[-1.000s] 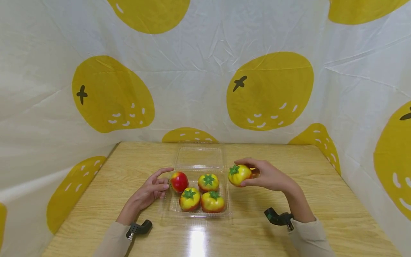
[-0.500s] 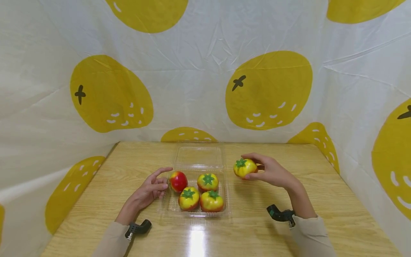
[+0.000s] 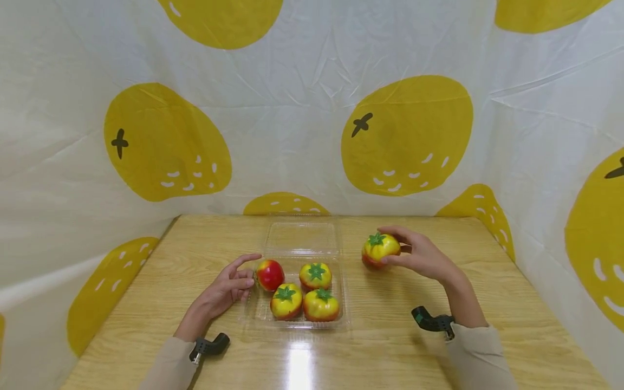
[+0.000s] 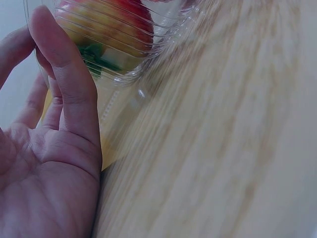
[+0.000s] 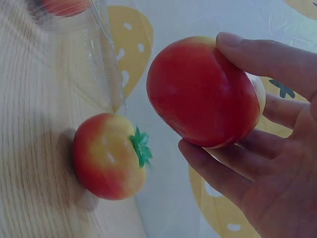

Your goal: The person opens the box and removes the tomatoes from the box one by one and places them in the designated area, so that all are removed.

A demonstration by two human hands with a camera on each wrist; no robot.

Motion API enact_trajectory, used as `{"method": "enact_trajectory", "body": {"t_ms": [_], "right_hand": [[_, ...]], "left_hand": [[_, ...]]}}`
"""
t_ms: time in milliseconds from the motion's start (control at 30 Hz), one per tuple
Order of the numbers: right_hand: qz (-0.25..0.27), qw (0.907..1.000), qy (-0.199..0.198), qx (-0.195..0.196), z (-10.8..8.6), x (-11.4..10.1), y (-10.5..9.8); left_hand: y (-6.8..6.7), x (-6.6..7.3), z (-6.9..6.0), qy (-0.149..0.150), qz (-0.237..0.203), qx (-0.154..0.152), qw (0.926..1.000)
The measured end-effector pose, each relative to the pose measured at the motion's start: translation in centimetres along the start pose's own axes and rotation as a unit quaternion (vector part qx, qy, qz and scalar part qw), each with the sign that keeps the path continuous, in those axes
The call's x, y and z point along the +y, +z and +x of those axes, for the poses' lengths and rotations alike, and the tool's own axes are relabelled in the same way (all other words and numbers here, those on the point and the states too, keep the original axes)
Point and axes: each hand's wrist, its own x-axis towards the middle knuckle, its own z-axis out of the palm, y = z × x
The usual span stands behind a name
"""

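Note:
My right hand grips a yellow-and-red toy tomato with a green star-shaped calyx, to the right of a clear plastic clamshell box. In the right wrist view the thumb and fingers hold its sides, the red bottom facing the camera. Another toy tomato sits on the table below it, mostly hidden in the head view. My left hand rests at the box's left wall, fingers touching it. Inside the box lie several toy tomatoes: one on its side, red, the others calyx up.
The box's transparent lid lies folded back towards the rear of the wooden table. Behind the table and at both sides hangs a white cloth printed with large yellow fruits. Black camera mounts are on both wrists.
My right hand has carried the toy tomato rightwards and a little farther back, away from the box. The left hand and the box have stayed in place.

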Motion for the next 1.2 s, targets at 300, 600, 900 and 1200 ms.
{"method": "enact_trajectory", "body": {"t_ms": [300,600,900,1200], "right_hand": [[0.003,0.9997,0.005,0.022,-0.3,0.8,-0.8],[0.006,0.9988,0.027,0.039,-0.8,1.2,-1.7],[0.020,0.9969,0.056,0.053,-1.0,1.9,-2.4],[0.025,0.9965,0.056,0.057,-1.2,2.5,-2.6]], "left_hand": [[-0.2,-0.1,0.2,-0.005,-0.003,0.001,1.0000],[-0.2,0.0,0.3,-0.009,-0.006,0.000,0.9999],[-0.1,0.0,0.1,-0.011,-0.005,0.003,0.9999],[0.0,0.0,0.0,-0.007,-0.007,0.003,0.9999]]}}
